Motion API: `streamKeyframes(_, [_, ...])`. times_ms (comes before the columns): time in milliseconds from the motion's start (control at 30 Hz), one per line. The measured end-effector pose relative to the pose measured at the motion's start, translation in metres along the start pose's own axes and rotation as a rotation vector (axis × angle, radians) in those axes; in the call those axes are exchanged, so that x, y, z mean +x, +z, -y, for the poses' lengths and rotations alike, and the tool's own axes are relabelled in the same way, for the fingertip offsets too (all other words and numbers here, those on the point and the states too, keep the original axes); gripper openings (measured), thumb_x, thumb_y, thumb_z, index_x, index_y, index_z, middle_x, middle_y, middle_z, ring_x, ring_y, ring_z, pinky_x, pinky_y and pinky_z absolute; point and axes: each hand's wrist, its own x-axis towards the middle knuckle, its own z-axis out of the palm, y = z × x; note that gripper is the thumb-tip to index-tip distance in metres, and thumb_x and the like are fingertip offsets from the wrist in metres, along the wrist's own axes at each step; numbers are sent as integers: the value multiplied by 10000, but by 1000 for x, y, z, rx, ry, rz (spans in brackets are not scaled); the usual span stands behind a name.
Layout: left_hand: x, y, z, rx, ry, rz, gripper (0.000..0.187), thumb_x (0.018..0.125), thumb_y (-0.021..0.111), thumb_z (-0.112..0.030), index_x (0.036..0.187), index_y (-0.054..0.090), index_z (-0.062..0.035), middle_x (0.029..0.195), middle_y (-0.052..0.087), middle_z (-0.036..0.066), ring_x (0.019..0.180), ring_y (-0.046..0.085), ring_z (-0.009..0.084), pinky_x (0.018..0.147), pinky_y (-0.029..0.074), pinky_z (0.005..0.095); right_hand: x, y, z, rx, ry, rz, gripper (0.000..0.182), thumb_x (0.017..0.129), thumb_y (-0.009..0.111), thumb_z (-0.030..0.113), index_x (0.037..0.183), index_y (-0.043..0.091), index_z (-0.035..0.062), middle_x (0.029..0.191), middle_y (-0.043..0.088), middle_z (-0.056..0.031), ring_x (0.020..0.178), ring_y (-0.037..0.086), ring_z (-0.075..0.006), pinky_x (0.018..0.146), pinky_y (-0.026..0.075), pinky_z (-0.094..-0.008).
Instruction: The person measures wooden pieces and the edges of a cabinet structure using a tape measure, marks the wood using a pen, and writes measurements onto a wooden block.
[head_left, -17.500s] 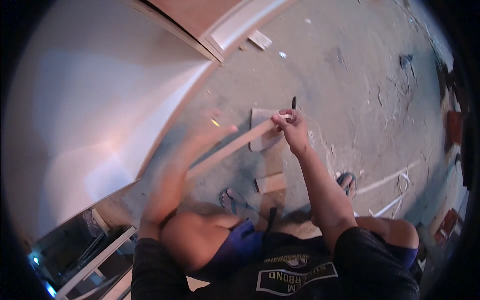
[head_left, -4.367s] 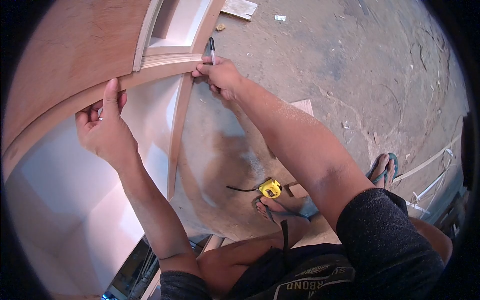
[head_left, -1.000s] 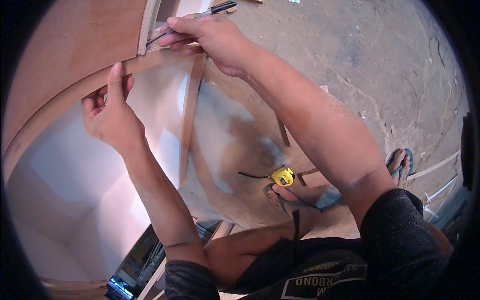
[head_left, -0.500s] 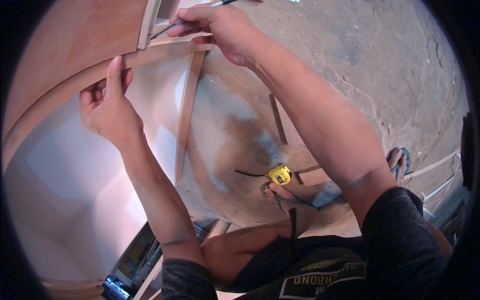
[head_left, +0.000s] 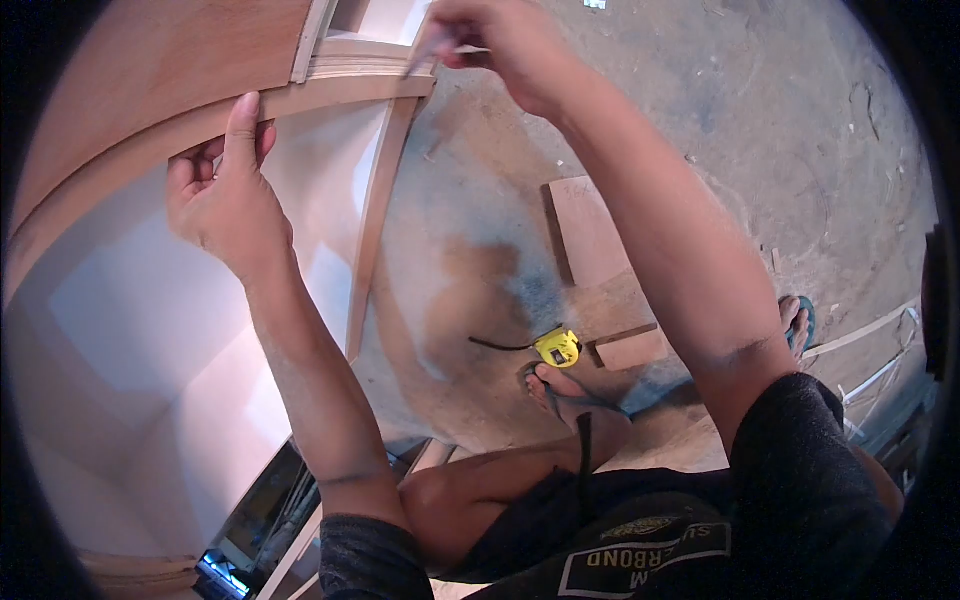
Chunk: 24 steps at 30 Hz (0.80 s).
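Note:
My left hand (head_left: 232,195) pinches the curved wooden edge strip (head_left: 340,93) of a cabinet, its thumb on the front and its fingers curled behind. Above the strip lies a brown wooden panel (head_left: 180,60). At the strip's far end, my right hand (head_left: 505,50) holds a slim, pen-like tool (head_left: 416,60), blurred by motion, its tip pointing down at the corner. The exact kind of tool I cannot tell. Beside that corner are layered wood edges (head_left: 365,66) and a white-lined compartment (head_left: 390,22).
Below the strip opens the cabinet's white interior (head_left: 150,340), bordered by a wooden upright (head_left: 378,240). A yellow tape measure (head_left: 558,347) rests on the concrete floor by my sandalled foot (head_left: 550,390). Wood offcuts (head_left: 592,230) lie close by.
My right hand has moved right and slightly up with the tool, from beside the panel's edge to the strip's end. My left hand keeps its hold on the strip.

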Motion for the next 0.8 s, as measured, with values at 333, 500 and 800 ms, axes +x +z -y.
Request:
streamKeyframes(333, [4, -13, 8, -25, -19, 73, 285, 883, 818, -49, 1079, 663, 87, 957, 711, 138, 829, 715, 180, 749, 639, 292, -138, -26, 0, -103, 170, -396, 276, 1055, 501, 261, 862, 568, 74, 811, 631, -59, 828, 711, -221, 811, 531, -369])
streamKeyframes(500, [-1, -26, 22, -70, -73, 196, 307, 918, 781, -41, 1161, 639, 79, 1016, 722, 137, 878, 718, 185, 793, 646, 309, -160, -39, 5, -122, 121, -551, 256, 1001, 550, 261, 875, 567, 39, 796, 587, -75, 736, 676, -219, 697, 527, -352])
streamKeyframes(800, [-66, -113, 37, -444, -281, 320, 274, 966, 718, -38, 1193, 598, 57, 1121, 706, 163, 979, 735, 253, 856, 648, 343, -184, -14, 24, -843, 7, -274, 439, 963, 689, 390, 1213, 724, 30, 1074, 727, -136, 1105, 655, -253, 1010, 482, -403])
